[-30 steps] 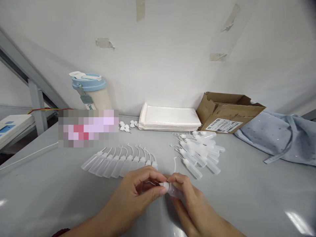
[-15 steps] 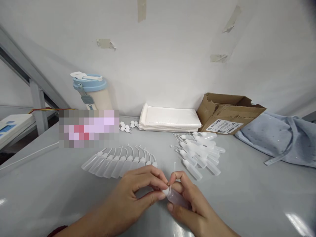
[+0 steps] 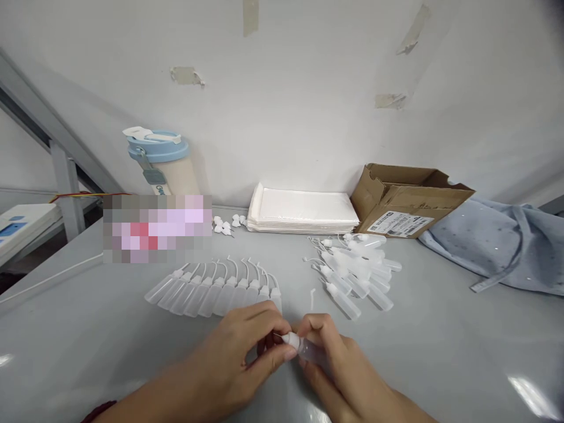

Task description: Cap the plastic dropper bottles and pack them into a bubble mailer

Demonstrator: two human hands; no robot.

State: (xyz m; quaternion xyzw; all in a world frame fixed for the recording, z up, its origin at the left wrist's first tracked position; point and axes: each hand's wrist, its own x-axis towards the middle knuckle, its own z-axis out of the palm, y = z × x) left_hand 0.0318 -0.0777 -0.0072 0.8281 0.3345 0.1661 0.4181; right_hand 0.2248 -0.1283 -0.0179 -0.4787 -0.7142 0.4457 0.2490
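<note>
Above the table's front, my right hand (image 3: 339,358) is closed around a small translucent squeeze bottle (image 3: 314,351), which points to the left. On its end sits a white cap (image 3: 291,339) with a thin needle-like tip. My left hand (image 3: 251,352) pinches around that cap, thumb below and fingers above, partly hiding the tip. Just beyond the hands, similar bottles (image 3: 207,295) with thin curved tubes on their tips lie in a neat row. To the right is a loose pile of such bottles (image 3: 352,270). A short white tube (image 3: 312,298) stands out between row and pile.
Several white needle caps (image 3: 223,226) lie beside a stack of white padded envelopes (image 3: 306,208). An open cardboard box (image 3: 405,202) stands at the back right, with blue-grey cloth (image 3: 497,247) beside it. A blue-lidded tumbler (image 3: 161,155) and a blurred pink item (image 3: 163,229) are at left.
My left fingers have shifted slightly, and more of the cap and its thin tip now shows. My right index finger has moved a little over the bottle. The view has shifted slightly.
</note>
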